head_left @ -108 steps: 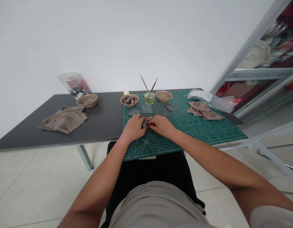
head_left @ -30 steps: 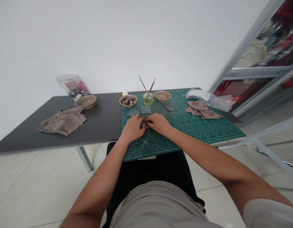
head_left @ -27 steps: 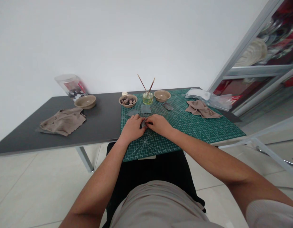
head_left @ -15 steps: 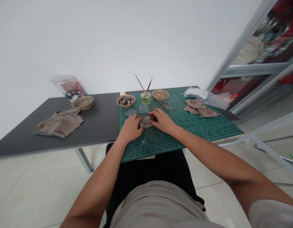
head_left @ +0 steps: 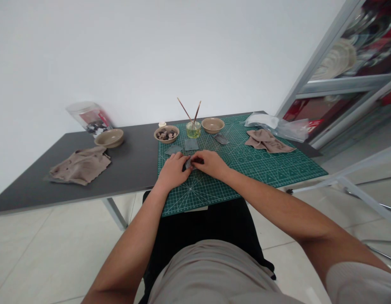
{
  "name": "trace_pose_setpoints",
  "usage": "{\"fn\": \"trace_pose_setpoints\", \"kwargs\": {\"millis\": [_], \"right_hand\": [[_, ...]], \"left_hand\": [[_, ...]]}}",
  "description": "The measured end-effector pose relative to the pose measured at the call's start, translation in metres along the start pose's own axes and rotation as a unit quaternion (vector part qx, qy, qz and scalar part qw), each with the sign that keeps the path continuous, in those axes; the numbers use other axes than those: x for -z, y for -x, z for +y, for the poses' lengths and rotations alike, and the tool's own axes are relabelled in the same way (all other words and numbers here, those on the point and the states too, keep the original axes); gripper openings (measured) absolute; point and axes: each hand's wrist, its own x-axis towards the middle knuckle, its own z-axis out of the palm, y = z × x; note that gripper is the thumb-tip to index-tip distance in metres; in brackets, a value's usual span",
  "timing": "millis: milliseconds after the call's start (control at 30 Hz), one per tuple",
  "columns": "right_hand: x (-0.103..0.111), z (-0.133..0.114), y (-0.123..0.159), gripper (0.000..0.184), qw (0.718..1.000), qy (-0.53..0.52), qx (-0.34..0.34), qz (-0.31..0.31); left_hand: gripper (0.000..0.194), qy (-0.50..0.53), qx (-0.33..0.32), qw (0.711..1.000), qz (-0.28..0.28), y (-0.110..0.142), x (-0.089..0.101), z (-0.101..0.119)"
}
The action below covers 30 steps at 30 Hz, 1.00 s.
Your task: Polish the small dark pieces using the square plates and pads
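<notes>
On the green cutting mat (head_left: 246, 164), my left hand (head_left: 173, 172) lies with its thumb and fingertips closed on the left side of a small grey sheet (head_left: 188, 164). My right hand (head_left: 212, 164) is pinched at the sheet's right side, its fingertips close to my left thumb. Most of the sheet is hidden by my fingers. Just beyond the hands are similar grey sheets: one flat square (head_left: 191, 144), one by my left fingers (head_left: 174, 150) and a creased one (head_left: 221, 138) on the right.
A bowl of small brown and dark chunks (head_left: 166, 134), a glass jar (head_left: 193, 130) with two thin sticks and another bowl (head_left: 213, 125) stand behind. Brown cloths (head_left: 268, 141) and a plastic bag (head_left: 278, 125) lie right. Leftward are a leather-like piece (head_left: 80, 166), a bowl (head_left: 109, 138) and a clear container (head_left: 89, 116).
My right hand has moved left, towards my left thumb, and now covers more of the grey sheet. My left hand stays almost where it was. The view has shifted slightly.
</notes>
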Motion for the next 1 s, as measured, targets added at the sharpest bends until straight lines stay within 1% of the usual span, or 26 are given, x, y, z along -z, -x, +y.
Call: {"fn": "trace_pose_setpoints", "kwargs": {"millis": [100, 167, 300, 367, 467, 567, 633, 700, 733, 800, 867, 933, 1000], "right_hand": [[-0.002, 0.001, 0.0, 0.022, 1.0, -0.005, 0.008, 0.017], [-0.003, 0.002, 0.0, 0.025, 1.0, -0.007, 0.006, 0.019], [-0.004, 0.003, 0.0, 0.021, 0.999, -0.032, -0.014, 0.025], [-0.004, 0.002, 0.0, 0.019, 0.999, -0.046, -0.018, 0.02], [-0.004, 0.003, -0.001, 0.021, 0.998, -0.056, -0.009, 0.01], [-0.004, 0.005, -0.001, 0.029, 0.999, -0.043, 0.008, -0.002], [-0.003, 0.007, 0.0, 0.04, 1.0, -0.012, 0.019, -0.011], [-0.002, 0.009, 0.002, 0.051, 0.999, 0.041, 0.026, -0.02], [-0.002, 0.009, 0.003, 0.054, 0.997, 0.071, 0.026, -0.026], [-0.001, 0.009, 0.003, 0.057, 0.992, 0.122, 0.015, -0.042], [0.0, 0.008, 0.001, 0.053, 0.988, 0.145, 0.0, -0.056], [0.003, 0.007, -0.003, 0.049, 0.989, 0.131, -0.02, -0.06], [0.005, 0.007, -0.008, 0.044, 0.995, 0.07, -0.045, -0.048]], "left_hand": [[0.038, 0.009, -0.004, 1.0, 0.012, 0.0, 0.0, 0.0], [0.04, 0.02, -0.007, 0.999, 0.029, 0.001, 0.0, 0.0], [0.042, 0.023, -0.01, 0.998, 0.054, 0.005, 0.0, 0.002], [0.036, 0.033, -0.006, 0.998, 0.061, 0.006, 0.001, 0.002], [0.021, 0.053, 0.005, 0.997, 0.06, 0.006, 0.003, 0.002], [0.015, 0.061, 0.02, 0.997, 0.05, 0.004, 0.004, 0.002], [0.02, 0.071, 0.027, 0.996, 0.051, 0.003, 0.004, 0.002], [0.027, 0.079, 0.025, 0.995, 0.058, 0.002, 0.003, 0.001], [0.028, 0.082, 0.02, 0.994, 0.064, 0.002, 0.003, 0.001], [0.023, 0.094, 0.013, 0.991, 0.089, 0.002, 0.002, -0.002], [0.018, 0.118, 0.025, 0.985, 0.125, 0.003, 0.001, -0.005], [0.014, 0.152, 0.059, 0.973, 0.163, 0.004, 0.002, -0.007], [0.015, 0.182, 0.097, 0.959, 0.195, 0.006, 0.004, -0.009]]}}
